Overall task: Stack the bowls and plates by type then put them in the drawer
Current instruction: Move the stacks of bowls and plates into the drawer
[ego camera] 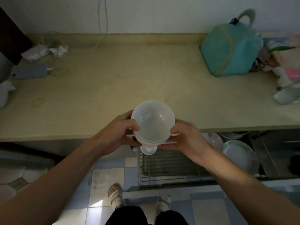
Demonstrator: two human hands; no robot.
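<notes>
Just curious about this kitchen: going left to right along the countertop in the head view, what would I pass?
Grey phone → rubber band → stack of white bowls held in both hands → teal bag.

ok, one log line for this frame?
left hand: grips bowl stack | right hand: grips bowl stack | stack: above open drawer | plates: in drawer

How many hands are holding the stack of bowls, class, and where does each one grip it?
2. The left hand grips the left side of the stack of bowls; the right hand grips its right side, above the open drawer.
</notes>
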